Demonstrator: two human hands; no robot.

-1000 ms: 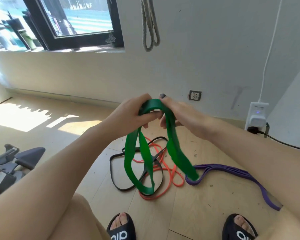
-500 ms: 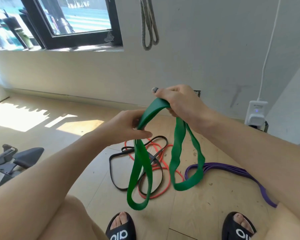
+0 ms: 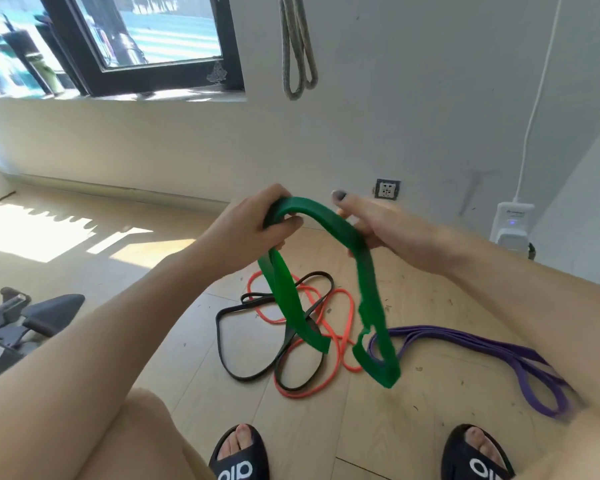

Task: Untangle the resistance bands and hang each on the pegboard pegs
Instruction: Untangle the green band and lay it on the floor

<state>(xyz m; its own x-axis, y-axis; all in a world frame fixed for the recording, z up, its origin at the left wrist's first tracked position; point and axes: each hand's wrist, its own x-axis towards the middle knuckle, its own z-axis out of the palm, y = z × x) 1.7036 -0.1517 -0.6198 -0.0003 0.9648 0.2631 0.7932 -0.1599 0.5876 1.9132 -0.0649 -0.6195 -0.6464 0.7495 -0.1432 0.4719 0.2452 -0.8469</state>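
Note:
A wide green band point(image 3: 368, 289) arches between my two hands above the floor, its loops dangling down on both sides. My left hand point(image 3: 246, 230) grips its left end with curled fingers. My right hand point(image 3: 378, 223) holds the arch's right side, thumb stretched out on top. Below on the wood floor lie a black band point(image 3: 224, 341) and an orange band point(image 3: 349, 306), looped through each other. A purple band point(image 3: 499, 348) lies folded to their right. A grey band point(image 3: 297, 46) hangs on the wall above; its peg is out of frame.
My sandalled feet point(image 3: 239, 455) stand at the bottom edge. Dark exercise equipment point(image 3: 25, 317) sits at the left. A wall socket point(image 3: 387, 189) and a white plugged-in device point(image 3: 511, 223) with a cord are on the right wall. A window point(image 3: 118, 39) is at upper left.
My right hand has come down from its raised position and my left hand has risen, so both now hold the green band at about the same height. The hanging loops swung.

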